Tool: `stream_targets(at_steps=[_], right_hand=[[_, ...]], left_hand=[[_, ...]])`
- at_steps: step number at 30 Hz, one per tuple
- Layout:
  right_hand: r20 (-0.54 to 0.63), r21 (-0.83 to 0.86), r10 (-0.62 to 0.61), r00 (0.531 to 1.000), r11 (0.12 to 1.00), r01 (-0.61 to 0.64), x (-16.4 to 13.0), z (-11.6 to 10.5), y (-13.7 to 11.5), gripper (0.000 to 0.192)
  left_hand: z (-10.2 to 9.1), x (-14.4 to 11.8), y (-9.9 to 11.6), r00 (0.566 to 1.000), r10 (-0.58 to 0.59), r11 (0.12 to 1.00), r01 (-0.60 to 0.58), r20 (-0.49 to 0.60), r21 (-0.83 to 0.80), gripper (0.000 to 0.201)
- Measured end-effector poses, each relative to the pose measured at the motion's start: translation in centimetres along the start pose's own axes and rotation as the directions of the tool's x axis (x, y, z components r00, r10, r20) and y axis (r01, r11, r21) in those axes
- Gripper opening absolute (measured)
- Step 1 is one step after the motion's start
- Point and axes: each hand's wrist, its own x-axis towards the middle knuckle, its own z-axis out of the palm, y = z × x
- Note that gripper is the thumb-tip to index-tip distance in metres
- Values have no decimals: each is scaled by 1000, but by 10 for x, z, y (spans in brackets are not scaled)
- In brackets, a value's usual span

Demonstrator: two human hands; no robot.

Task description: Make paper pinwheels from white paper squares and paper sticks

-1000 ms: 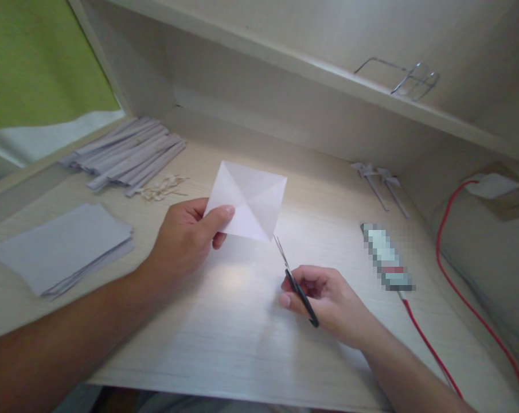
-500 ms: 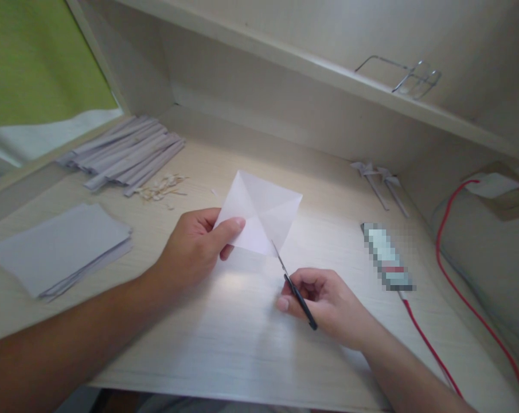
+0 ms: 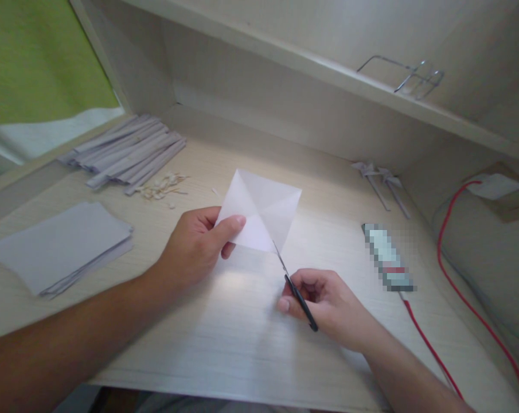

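Note:
My left hand (image 3: 207, 235) pinches a square sheet of white paper (image 3: 276, 203) at its left corner, thumb on top and fingers beneath. Diagonal creases cross in the middle of the sheet, which is held above the desk. In my right hand (image 3: 323, 304) is a pair of scissors (image 3: 300, 301) with black handles. Their blades point up and to the left, and the tips meet the paper near its lower right corner, along a crease. Whether the blades are parted is hard to make out.
On the left lie a stack of white paper (image 3: 65, 246), a pile of folded paper strips (image 3: 130, 152) and small pale scraps (image 3: 162, 188). At right are two paper pinwheels (image 3: 377, 178), a pixelated phone (image 3: 388, 258) and a red cable (image 3: 446, 223). A wire stand (image 3: 414, 74) sits on the shelf (image 3: 311, 63).
Almost nothing differs. The paper has shifted very slightly upward, while the scissors and both hands stay nearly in place.

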Motion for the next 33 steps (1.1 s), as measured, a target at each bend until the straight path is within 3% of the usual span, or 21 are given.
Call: stream_targets(at_steps=[22,33], right_hand=[[-12,6,12,1000,1000,-12,0,-1,1,34],[4,13,13,1000,1000,-13,-1,-1,1,36]], left_hand=[[0,-1,1,1000,18,995,-17,-9,97,45],[1,0,2,1000,-16,998,16,2,67,45]])
